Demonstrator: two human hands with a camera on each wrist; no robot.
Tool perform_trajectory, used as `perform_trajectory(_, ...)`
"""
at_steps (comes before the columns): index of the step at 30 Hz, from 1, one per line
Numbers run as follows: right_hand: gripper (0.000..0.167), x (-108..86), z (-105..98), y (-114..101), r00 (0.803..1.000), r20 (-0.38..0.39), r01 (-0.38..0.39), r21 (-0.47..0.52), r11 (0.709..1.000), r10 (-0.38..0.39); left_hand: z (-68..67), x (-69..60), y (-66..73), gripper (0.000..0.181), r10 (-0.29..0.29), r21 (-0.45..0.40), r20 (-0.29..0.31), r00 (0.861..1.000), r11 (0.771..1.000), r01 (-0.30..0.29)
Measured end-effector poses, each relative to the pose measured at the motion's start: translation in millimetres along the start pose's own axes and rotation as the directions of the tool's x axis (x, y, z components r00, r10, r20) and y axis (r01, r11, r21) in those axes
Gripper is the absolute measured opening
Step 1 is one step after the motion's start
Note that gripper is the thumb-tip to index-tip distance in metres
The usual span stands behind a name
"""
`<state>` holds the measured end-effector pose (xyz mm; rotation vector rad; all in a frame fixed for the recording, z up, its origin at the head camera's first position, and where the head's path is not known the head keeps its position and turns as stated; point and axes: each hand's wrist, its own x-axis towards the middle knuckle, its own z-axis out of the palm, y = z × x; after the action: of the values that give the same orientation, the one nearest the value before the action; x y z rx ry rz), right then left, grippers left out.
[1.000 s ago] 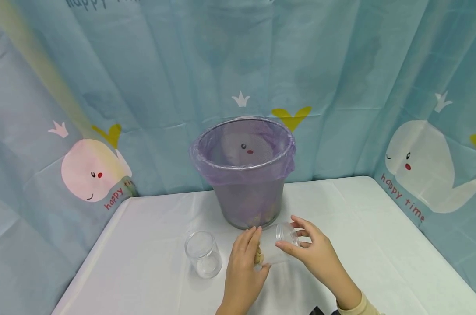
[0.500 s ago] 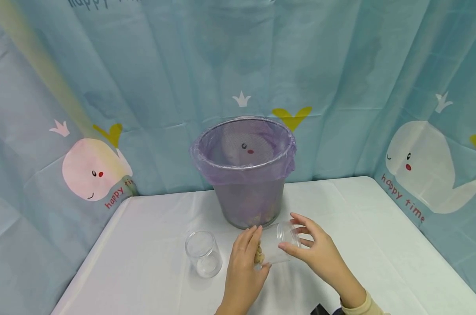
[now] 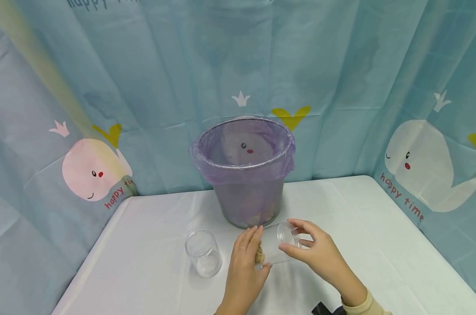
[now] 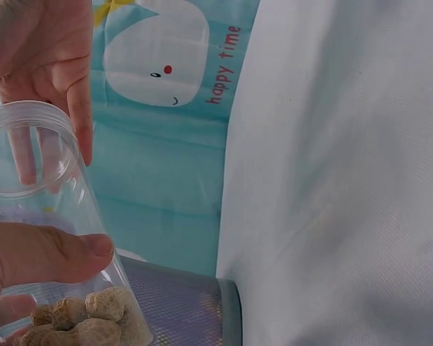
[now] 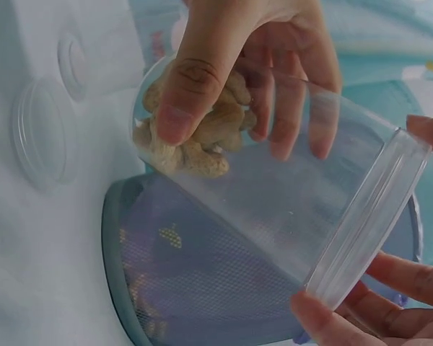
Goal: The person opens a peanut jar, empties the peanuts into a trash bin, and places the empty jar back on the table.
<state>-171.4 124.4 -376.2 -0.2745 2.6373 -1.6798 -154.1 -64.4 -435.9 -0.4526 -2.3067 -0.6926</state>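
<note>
The left hand (image 3: 243, 271) grips the bottom end of a clear jar (image 3: 272, 245), its thumb and fingers curled round it; the jar lies tilted on its side. Several peanuts (image 5: 195, 133) are gathered at that end, under the left thumb in the right wrist view. At the jar's ridged mouth, the right hand (image 3: 320, 253) holds the rim between thumb and fingers. In the left wrist view the mouth (image 4: 32, 148) appears uncovered. A second clear jar (image 3: 203, 253) stands upright on the table, left of the left hand.
Behind the hands stands a mesh bin (image 3: 249, 201) lined with a purple bag (image 3: 241, 173). The white table (image 3: 143, 262) is backed by a blue curtain (image 3: 163, 87) with whale prints. A small dark object (image 3: 321, 309) shows near the right sleeve.
The right hand has shifted slightly at the jar's mouth, its upper fingers a little lower than half a second ago. The left hand and both jars are almost still.
</note>
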Motion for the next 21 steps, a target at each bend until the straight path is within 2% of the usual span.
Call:
perform_trajectory(2, 0.067, 0.2, -1.2, -0.4, 1.0, 0.005, 0.002, 0.003, 1.0, -0.002, 0.1, 0.2, 0.0, 0.109, -0.001, 0.0, 0.001, 1.0, 1.0, 0.001)
perform_trajectory(8, 0.078, 1.0, -4.8, -3.4, 0.997, -0.005, -0.077, -0.056, 0.995, 0.077, 0.3, 0.9, -0.3, 0.107, 0.011, 0.012, -0.009, 1.0, 1.0, -0.011)
perform_trajectory(12, 0.074, 1.1, -4.4, -3.5, 0.993, 0.003, -0.116, -0.089, 0.989, 0.117, -0.2, 0.9, 1.1, 0.107, 0.008, 0.005, 0.004, 1.0, 1.0, -0.008)
perform_trajectory(16, 0.066, 1.0, -3.9, -4.0, 0.991, 0.013, -0.134, -0.076, 0.988, 0.135, -0.8, 0.3, 2.4, 0.106, 0.0, -0.001, 0.028, 1.0, 1.0, 0.0)
perform_trajectory(21, 0.065, -0.9, -4.4, -3.3, 0.994, 0.04, -0.103, -0.016, 0.995, 0.103, -0.8, 0.3, 2.8, 0.105, -0.006, -0.011, 0.038, 0.999, 1.0, 0.006)
